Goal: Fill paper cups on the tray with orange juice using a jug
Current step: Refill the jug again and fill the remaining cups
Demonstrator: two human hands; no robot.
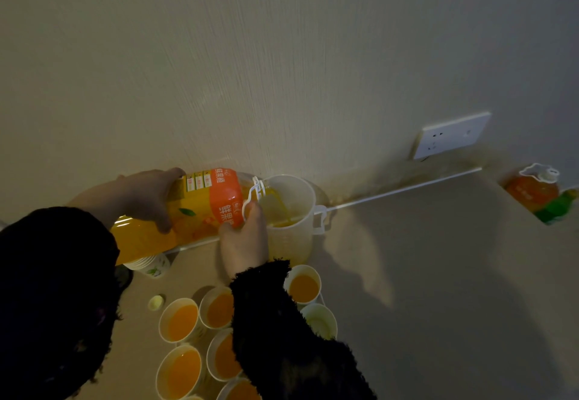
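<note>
Black fuzzy sleeves [282, 321] overhang white paper cups [183, 321], most holding juice, plus one empty cup [319, 321]. To control the pour, left hand [141, 196] fingers [175, 173] grip the orange juice bottle [200, 208] by its body. The right hand [244, 243] fingers [252, 211] steady its neck over the translucent plastic jug [291, 192] on the counter [407, 258].

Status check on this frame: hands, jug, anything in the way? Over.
Left hand and right hand grip juice bottle, tipped. Juice running into jug. One cup looks empty. Nothing in the way.
</note>
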